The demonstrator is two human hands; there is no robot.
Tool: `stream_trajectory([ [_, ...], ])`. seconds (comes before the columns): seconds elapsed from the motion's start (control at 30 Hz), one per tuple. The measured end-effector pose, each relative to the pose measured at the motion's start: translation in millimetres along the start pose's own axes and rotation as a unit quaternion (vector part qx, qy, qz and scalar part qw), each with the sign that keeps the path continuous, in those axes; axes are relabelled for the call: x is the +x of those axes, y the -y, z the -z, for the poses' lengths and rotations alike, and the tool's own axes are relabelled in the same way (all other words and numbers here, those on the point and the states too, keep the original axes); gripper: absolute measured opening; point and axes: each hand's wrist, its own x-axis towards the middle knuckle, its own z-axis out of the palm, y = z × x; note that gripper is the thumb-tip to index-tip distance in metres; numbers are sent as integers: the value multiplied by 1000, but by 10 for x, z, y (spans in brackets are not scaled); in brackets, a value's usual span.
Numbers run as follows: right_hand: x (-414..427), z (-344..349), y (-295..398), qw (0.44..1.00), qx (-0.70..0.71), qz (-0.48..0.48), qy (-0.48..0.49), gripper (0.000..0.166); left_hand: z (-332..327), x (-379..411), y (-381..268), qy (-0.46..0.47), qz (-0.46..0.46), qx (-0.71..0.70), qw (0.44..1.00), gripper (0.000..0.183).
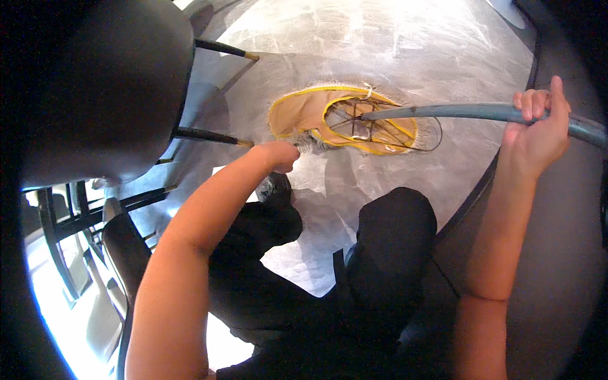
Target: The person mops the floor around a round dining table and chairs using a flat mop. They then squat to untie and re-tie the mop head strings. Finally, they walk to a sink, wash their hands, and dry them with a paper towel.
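Note:
On the floor lies a tan mop cover (pixel 299 111) with yellow edging and a pale fringe, its open side up. A wire mop frame (pixel 387 135) sits partly within the cover's right half, and one wire loop sticks out past the right end. From the frame a grey-blue pole (pixel 451 111) runs to the right. Wrapped around that pole is my right hand (pixel 536 114), its index finger pointing up. My left hand (pixel 283 156) is just below the cover's left part, fingers curled; whether it holds anything is hidden.
A dark chair (pixel 109 95) with brass-tipped legs stands close on the left, more chairs (pixel 123 242) below it. A dark upholstered surface (pixel 546 256) runs along the right side. My black-clothed knees are below the cover.

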Motion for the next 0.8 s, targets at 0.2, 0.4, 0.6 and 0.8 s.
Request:
stream_trajectory([
  [0.2,-54,-55,-79,996,55,-27,66,33,607,-1064,-606,-100,-135,18,986,21],
  [0.4,-155,-294,-266,989,57,-45,132,32,595,-1600,-1048,-186,-198,-92,958,24],
  [0.6,9,-349,16,994,59,-66,57,32,493,-1569,-1100,-237,-191,-69,950,22],
  [0.8,35,-445,-81,987,3,-67,148,31,472,-1569,-969,-185,-165,-99,964,28],
])
